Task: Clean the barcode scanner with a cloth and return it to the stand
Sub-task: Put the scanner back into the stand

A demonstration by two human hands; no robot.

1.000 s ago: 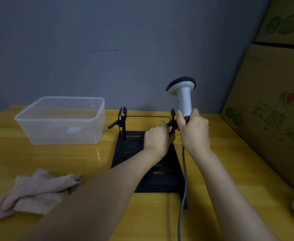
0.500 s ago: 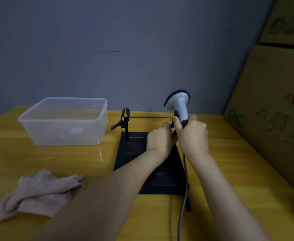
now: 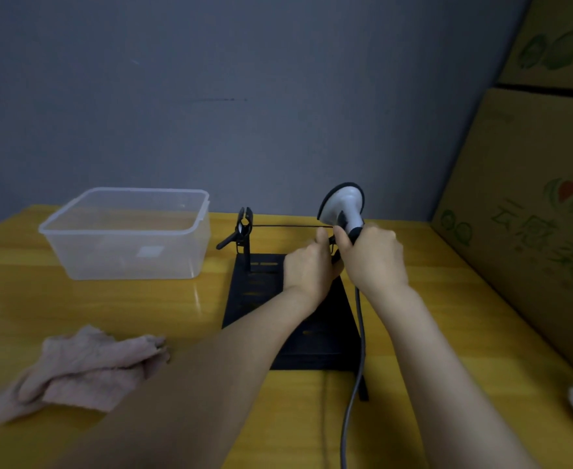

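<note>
Two hands meet at the far right corner of the stand [image 3: 261, 299]. My right hand [image 3: 374, 257] is wrapped around the handle of the barcode scanner [image 3: 344, 208], head up and tilted left. My left hand [image 3: 308, 267] curls on what I take for the right-hand clip, though its fingers hide that. The cloth [image 3: 75, 370] lies loose at near left, so I judge this the return step. Next I'd seat the handle in the clip, mind the cable [image 3: 358, 350], then let go.
</note>
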